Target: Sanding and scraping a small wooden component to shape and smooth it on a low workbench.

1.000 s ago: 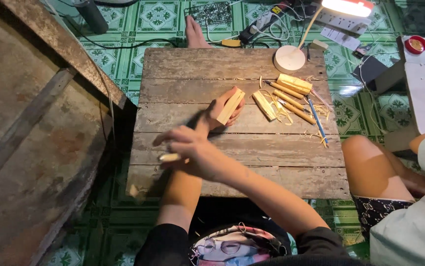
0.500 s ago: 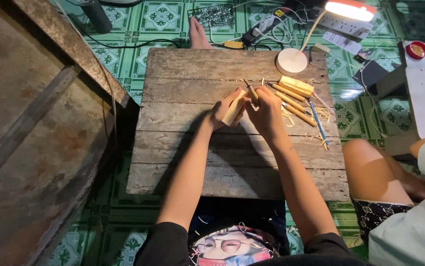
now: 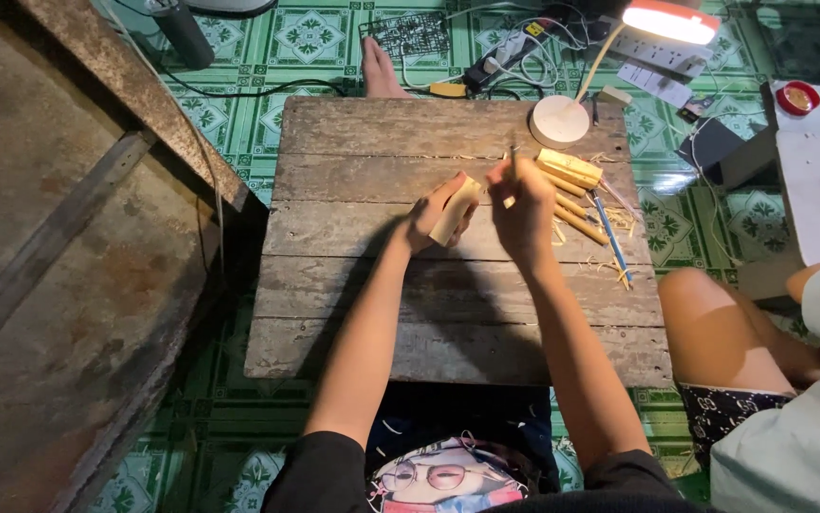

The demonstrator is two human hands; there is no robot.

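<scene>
My left hand (image 3: 432, 217) grips a pale wooden block (image 3: 456, 210) and holds it tilted just above the worn plank table (image 3: 353, 285). Beside it, my right hand (image 3: 522, 195) is closed around a thin tool with a pale handle (image 3: 511, 179) that pokes up between the fingers, close to the block's upper end. Just right of my right hand lie several more wooden pieces (image 3: 572, 171) and a blue pencil (image 3: 610, 236), with curled shavings scattered around them.
A desk lamp with a round white base (image 3: 560, 120) stands at the table's far right corner, its head lit. Cables and a power strip lie on the green tiled floor beyond. Another person's bare knee (image 3: 714, 318) sits at the right. A rusty metal surface (image 3: 58, 285) lies left.
My right hand left the table's near left area and rose beside the block, now holding the thin tool. The left hand stayed at the block and tilted it up.
</scene>
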